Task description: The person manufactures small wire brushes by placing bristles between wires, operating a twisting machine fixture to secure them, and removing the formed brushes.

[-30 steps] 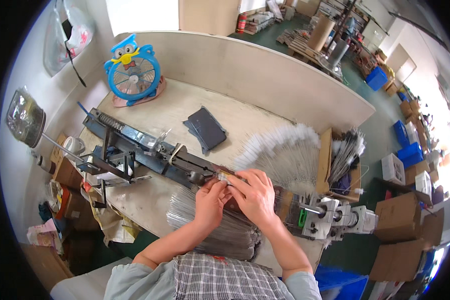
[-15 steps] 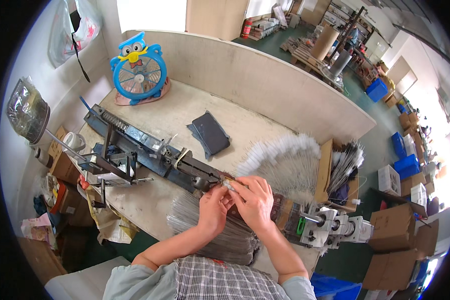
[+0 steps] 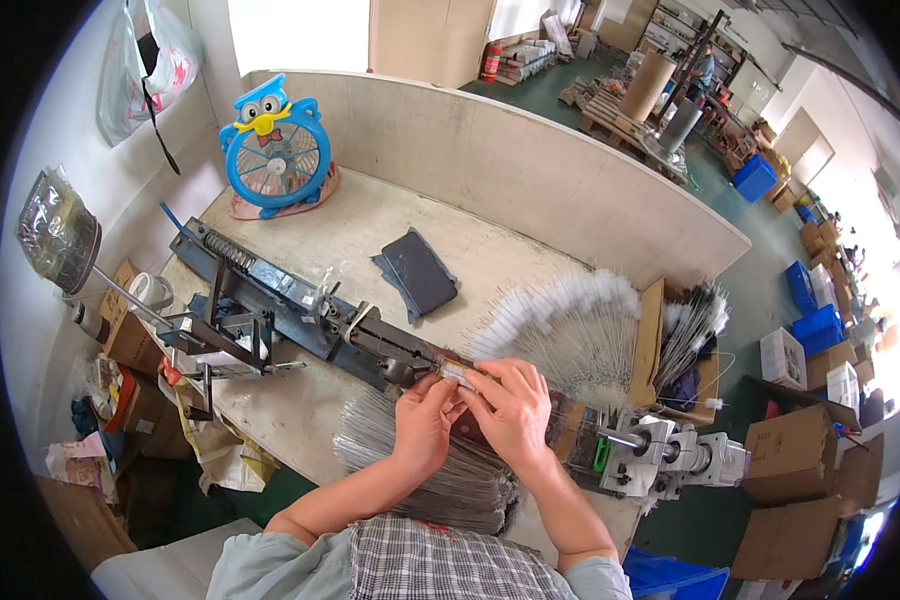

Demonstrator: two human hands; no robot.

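Note:
My left hand [image 3: 423, 428] and my right hand [image 3: 510, 408] meet at the near end of a long dark metal bench fixture [image 3: 300, 312]. Between their fingertips they pinch a small whitish piece [image 3: 457, 374], mostly covered by the fingers, so its kind is unclear. My left fingers are curled close to a rounded dark metal part of the fixture. Under my forearms lies a thick bundle of thin metal wires [image 3: 460, 480]. Beyond my right hand, many white-tipped wire brushes [image 3: 560, 320] are spread like a fan.
A spindle-like metal unit [image 3: 675, 458] stands at the right table end, near a carton [image 3: 652, 335] of dark brushes. On the table lie a dark phone-like slab [image 3: 420, 275] and a blue character fan [image 3: 278, 160]. A low partition [image 3: 530, 130] closes the far side.
Both hands stay at nearly the same spot, with the fingers shifted slightly. More of the whitish piece shows between them now. The whole view has tilted a little.

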